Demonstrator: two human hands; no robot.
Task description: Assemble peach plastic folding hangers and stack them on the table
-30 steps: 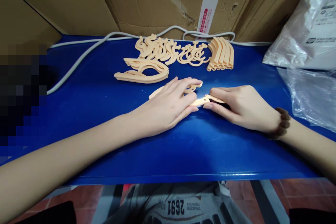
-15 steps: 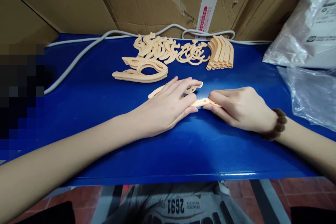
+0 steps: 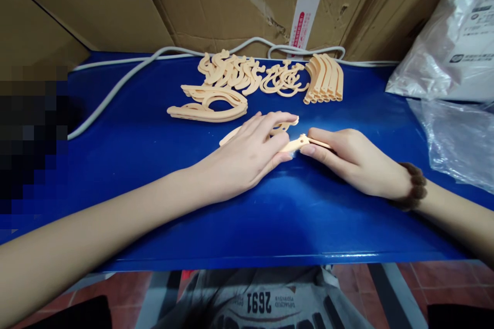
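Observation:
Over the middle of the blue table, my left hand (image 3: 252,149) closes on a beige plastic hanger piece (image 3: 296,143), pinning it with thumb and fingers. A holed end of that piece sticks out toward my right hand (image 3: 347,157). My right hand is closed too, pinching a thin beige strip (image 3: 319,142) that meets the holed end; most of the strip is hidden. Other beige curved hanger parts (image 3: 230,136) show from beneath my left hand. Beyond it lie stacked folded hangers (image 3: 208,113).
Along the back are piles of wavy parts (image 3: 231,71), hooks (image 3: 283,78) and curved arms (image 3: 325,77). A white cable (image 3: 116,86) runs behind them, against cardboard boxes (image 3: 216,5). Clear plastic bags (image 3: 436,56) sit at right. The blue table's front edge (image 3: 270,262) is near my body.
My right hand has turned and risen slightly, so the strip in it stands at a different angle to the holed end. The left hand stays nearly in place.

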